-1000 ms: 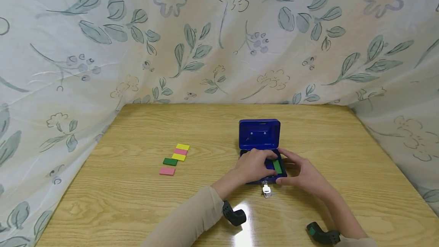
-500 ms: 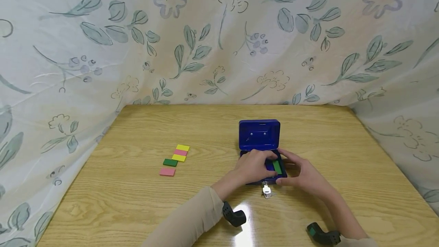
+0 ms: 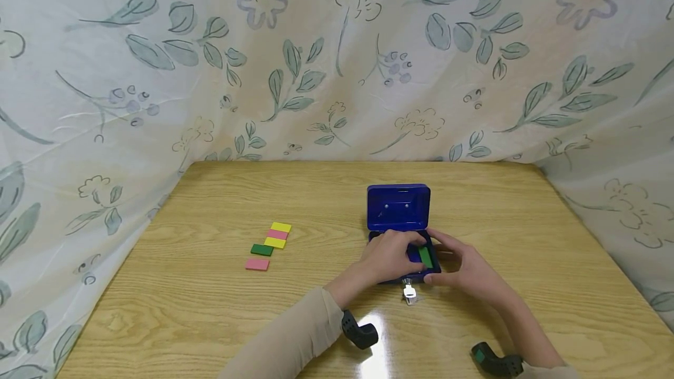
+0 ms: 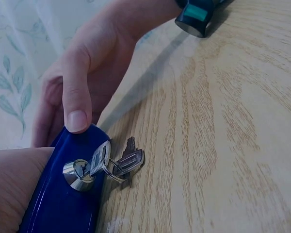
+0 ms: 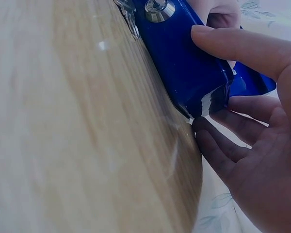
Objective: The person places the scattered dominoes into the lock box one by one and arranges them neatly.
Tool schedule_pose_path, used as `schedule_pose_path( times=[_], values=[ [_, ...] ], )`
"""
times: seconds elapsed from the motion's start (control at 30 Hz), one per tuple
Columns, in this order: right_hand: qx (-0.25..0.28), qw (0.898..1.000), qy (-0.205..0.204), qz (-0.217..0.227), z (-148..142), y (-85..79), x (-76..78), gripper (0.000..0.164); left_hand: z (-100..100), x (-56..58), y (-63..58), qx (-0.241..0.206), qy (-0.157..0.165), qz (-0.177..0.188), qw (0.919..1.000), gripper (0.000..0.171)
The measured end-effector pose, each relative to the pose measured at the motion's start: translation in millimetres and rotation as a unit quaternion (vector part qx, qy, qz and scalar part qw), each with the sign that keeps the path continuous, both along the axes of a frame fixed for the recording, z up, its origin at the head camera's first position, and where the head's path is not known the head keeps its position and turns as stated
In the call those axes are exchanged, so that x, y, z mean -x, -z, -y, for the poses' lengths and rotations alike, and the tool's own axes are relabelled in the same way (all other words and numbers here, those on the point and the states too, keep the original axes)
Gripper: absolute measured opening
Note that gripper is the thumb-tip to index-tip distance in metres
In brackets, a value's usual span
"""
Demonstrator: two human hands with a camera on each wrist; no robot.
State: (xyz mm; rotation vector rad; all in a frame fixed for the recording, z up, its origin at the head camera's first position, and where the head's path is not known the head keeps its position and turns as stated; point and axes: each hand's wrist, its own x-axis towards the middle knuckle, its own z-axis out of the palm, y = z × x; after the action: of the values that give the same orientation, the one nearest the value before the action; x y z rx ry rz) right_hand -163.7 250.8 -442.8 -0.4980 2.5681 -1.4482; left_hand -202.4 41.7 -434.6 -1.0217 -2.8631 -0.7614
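A small blue metal cash box (image 3: pixel 432 272) stands on the table with its lid raised at the back. My left hand (image 3: pixel 388 253) reaches down into it from the left. Its thumb and index finger bracket the two ends of a green tile (image 3: pixel 425 257) at the box's right side; the other fingers are hidden. My right hand (image 3: pixel 471 268) grips the box's right front corner. In the right wrist view its thumb lies on the front wall, with the fingers along the side. A key (image 4: pixel 101 158) sits in the front lock, and another key (image 4: pixel 128 162) hangs from its ring.
To the left on the wooden table (image 3: pixel 200 309) lie flat tiles: a yellow tile (image 3: pixel 281 227), a pink tile (image 3: pixel 277 234), another yellow tile (image 3: pixel 275 243), a green tile (image 3: pixel 261 250) and a separate pink tile (image 3: pixel 257 265). A floral cloth (image 3: pixel 337 75) hangs behind.
Both hands keep their places at the box. The head view has shifted very slightly; nothing else has visibly moved.
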Motion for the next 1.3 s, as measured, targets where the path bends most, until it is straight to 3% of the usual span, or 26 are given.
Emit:
schedule_pose_path(
  times=[0.33, 0.6, 0.73, 0.93, 1.3],
  values=[
    [-0.005, 1.0, 0.003, 0.003, -3, -1.0, -1.3, 0.091, -3, 1.4, 1.8, -0.013, 0.006, -0.007, 0.9999, 0.043],
    [-0.011, 1.0, 0.008, 0.0, -7, 0.3, -2.2, 0.091, 6, 0.5, -4.1, -0.082, 0.046, -0.026, 0.9952, 0.039],
    [-0.006, 1.0, 0.009, 0.005, -7, 1.5, -2.4, 0.091, 25, -6.7, -12.0, -0.097, 0.054, -0.05, 0.9925, 0.04],
    [-0.007, 1.0, 0.015, 0.01, -5, 2.6, -1.8, 0.093, 68, -21.3, -21.6, -0.127, 0.034, -0.059, 0.9896, 0.043],
    [-0.011, 1.0, 0.014, 0.003, -1, 2.7, 0.0, 0.093, 146, -33.9, -11.1, -0.172, -0.029, -0.106, 0.9789, 0.046]
  ],
)
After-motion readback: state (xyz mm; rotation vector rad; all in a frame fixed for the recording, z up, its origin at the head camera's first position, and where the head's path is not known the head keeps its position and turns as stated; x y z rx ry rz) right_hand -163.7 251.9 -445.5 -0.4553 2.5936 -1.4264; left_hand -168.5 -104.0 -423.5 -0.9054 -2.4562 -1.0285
